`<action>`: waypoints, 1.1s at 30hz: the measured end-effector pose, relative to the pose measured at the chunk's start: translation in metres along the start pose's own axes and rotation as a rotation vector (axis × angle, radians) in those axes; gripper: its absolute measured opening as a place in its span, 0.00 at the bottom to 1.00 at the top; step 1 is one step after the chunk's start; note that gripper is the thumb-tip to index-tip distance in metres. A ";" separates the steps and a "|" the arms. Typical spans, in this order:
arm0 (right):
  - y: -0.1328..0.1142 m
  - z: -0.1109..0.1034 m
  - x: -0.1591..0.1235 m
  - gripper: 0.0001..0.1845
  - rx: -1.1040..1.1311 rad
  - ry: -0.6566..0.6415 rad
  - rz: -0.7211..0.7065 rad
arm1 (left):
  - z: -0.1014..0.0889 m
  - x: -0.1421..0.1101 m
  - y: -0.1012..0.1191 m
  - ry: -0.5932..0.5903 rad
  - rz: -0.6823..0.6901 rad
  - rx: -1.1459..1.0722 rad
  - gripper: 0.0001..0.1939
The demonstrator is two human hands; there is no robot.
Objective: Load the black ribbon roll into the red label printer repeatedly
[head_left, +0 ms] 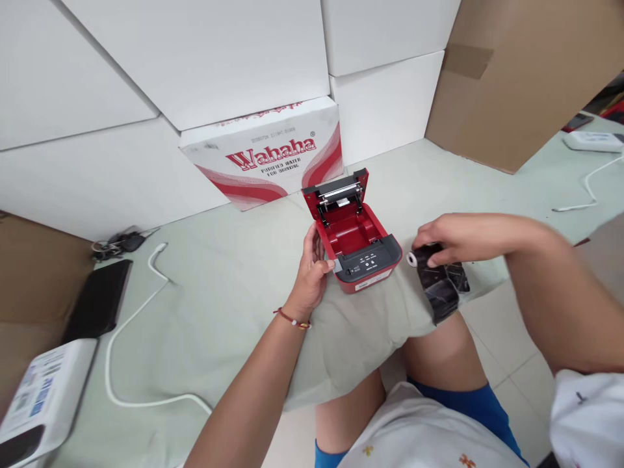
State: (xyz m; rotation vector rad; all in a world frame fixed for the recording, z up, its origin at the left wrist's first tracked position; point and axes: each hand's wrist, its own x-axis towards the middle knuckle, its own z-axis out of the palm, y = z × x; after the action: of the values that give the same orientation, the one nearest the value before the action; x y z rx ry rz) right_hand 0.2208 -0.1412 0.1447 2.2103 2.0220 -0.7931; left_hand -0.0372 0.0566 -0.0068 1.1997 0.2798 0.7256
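A small red and black printer (355, 237) stands on the cloth-covered table with its lid tipped up, so its bare red inner bay shows. My left hand (312, 272) is closed on the printer's left side, thumb on the front left corner. To the right, my right hand (448, 242) has its fingers closed on a small roll (412, 259), whose white ring end with a dark hole pokes out. Under that hand lies a shiny black packet (442, 291) at the table's front edge. My fingers hide most of the roll.
Behind the printer leans a white and red Wahaha carton (273, 159), against stacked white boxes (390, 107). A brown cardboard box (517, 78) stands back right. At left lie a white cable (111, 351), keys (124, 242), a black case (100, 299) and a white device (53, 383).
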 end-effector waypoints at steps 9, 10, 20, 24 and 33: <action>-0.091 -0.033 0.045 0.20 -0.111 0.355 -0.025 | 0.001 0.001 -0.001 -0.022 0.000 -0.014 0.51; -0.104 -0.028 0.057 0.19 -0.186 0.327 0.041 | 0.001 0.001 -0.001 -0.023 -0.001 -0.015 0.51; -0.129 -0.024 0.110 0.18 -0.290 0.143 0.170 | -0.001 0.002 -0.005 -0.018 -0.011 -0.014 0.53; -0.111 -0.012 0.086 0.17 -0.170 0.249 0.038 | 0.001 0.002 -0.003 -0.027 0.005 -0.010 0.52; -0.102 0.103 0.009 0.21 -0.079 0.916 -0.243 | 0.002 -0.005 0.000 -0.024 0.011 0.014 0.48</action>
State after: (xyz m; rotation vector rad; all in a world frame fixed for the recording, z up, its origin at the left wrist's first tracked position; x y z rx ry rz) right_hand 0.0900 -0.1549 0.0827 2.5686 2.6183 0.4196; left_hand -0.0400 0.0517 -0.0066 1.2229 0.2588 0.7195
